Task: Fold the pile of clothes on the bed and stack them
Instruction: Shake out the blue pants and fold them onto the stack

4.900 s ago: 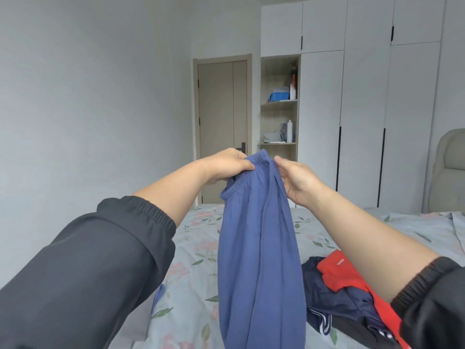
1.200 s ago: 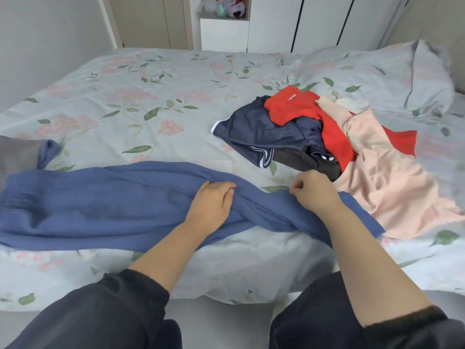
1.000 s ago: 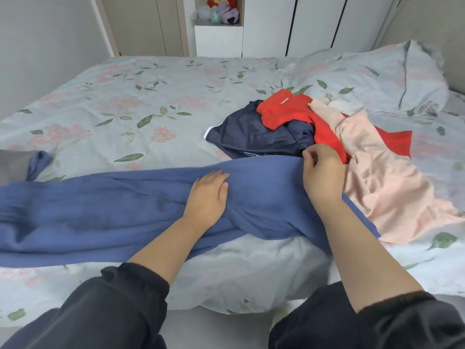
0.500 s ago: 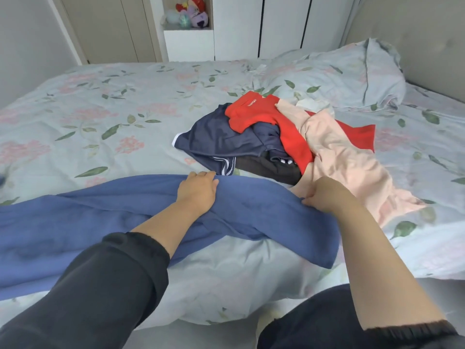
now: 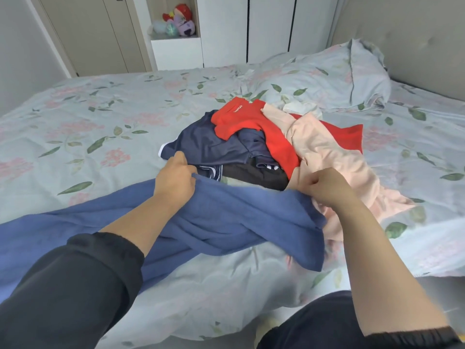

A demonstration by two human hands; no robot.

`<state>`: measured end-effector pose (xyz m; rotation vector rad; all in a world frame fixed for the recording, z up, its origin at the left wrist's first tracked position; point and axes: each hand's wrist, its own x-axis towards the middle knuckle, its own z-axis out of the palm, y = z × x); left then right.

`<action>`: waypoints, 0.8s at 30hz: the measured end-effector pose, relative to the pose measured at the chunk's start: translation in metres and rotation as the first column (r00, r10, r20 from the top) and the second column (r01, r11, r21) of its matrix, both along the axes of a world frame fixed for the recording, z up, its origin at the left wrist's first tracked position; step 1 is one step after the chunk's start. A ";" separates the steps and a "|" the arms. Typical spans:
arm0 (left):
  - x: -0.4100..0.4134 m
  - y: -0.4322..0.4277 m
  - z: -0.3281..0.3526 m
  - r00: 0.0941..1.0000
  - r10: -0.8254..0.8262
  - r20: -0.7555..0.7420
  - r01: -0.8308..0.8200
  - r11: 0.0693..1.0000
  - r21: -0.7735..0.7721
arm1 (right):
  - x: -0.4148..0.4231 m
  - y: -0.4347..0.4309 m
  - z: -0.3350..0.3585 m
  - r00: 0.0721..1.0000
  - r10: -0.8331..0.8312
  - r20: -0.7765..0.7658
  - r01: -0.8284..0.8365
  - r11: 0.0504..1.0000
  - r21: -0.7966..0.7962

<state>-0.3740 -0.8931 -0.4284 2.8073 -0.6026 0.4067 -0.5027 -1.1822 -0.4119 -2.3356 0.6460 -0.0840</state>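
Where draped wrinkled over the bed (image 5: 100, 122), gripped blue trousers (image 5: 239, 222) along far edge with curled fingers of left hand (image 5: 175, 180) and right hand (image 5: 327, 187).

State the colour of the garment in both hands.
The garment is blue; the head view shows it best.

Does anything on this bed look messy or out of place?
Yes: the blue trousers lie twisted, one end drooping over the edge of the bed, and the pile of clothes behind them is a crumpled heap.

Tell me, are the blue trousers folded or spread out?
Spread out, not folded: the blue trousers lie stretched along the bed, left hand and right hand gripping their far edge.
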 end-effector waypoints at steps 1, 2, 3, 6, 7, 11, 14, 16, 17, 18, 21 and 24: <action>0.001 0.001 0.001 1.000 -0.005 -0.003 0.005 1.000 -0.011 | 0.001 0.002 -0.001 0.997 -0.016 -0.076 0.006 0.992 -0.130; 0.001 0.001 0.002 1.000 -0.013 -0.011 0.013 1.000 -0.020 | 0.002 0.005 -0.002 0.997 -0.037 -0.070 0.022 0.979 -0.204; 0.001 0.001 0.003 0.999 -0.029 -0.017 0.028 0.999 -0.026 | 0.002 0.009 -0.002 0.999 -0.037 0.015 0.040 0.971 -0.236; 0.000 -0.001 0.005 0.994 -0.103 -0.028 0.102 0.994 -0.027 | 0.007 0.024 0.003 0.971 0.081 0.227 -0.071 0.996 -0.052; -0.001 -0.002 0.006 0.992 -0.124 -0.030 0.123 0.992 -0.025 | 0.007 0.030 0.004 0.972 0.156 0.177 -0.159 0.987 0.003; -0.002 -0.004 0.007 0.980 -0.186 -0.069 0.184 0.983 -0.025 | 0.006 0.040 -0.007 0.929 0.299 -0.216 -0.343 0.915 -0.211; -0.003 -0.008 0.003 0.944 -0.209 -0.255 0.231 0.971 0.060 | 0.004 0.040 -0.008 0.916 0.355 -0.189 -0.384 0.911 -0.150; -0.004 -0.011 -0.001 0.910 -0.207 -0.360 0.265 0.957 0.120 | 0.001 0.039 -0.006 0.903 0.374 -0.211 -0.406 0.905 -0.132; -0.005 -0.011 -0.003 0.899 -0.201 -0.390 0.276 0.950 0.145 | 0.000 0.038 -0.005 0.901 0.375 -0.218 -0.408 0.903 -0.132; -0.005 -0.012 -0.005 0.894 -0.192 -0.405 0.277 0.947 0.163 | -0.002 0.036 -0.004 0.901 0.372 -0.223 -0.405 0.905 -0.126; -0.004 -0.016 -0.003 0.913 -0.166 -0.373 0.233 0.962 0.144 | -0.001 0.025 0.005 0.872 0.397 -0.287 -0.408 0.913 0.021; 0.003 -0.021 0.009 0.893 -0.156 -0.423 0.166 0.986 -0.014 | 0.010 0.014 0.022 0.857 0.413 -0.307 -0.409 0.909 0.079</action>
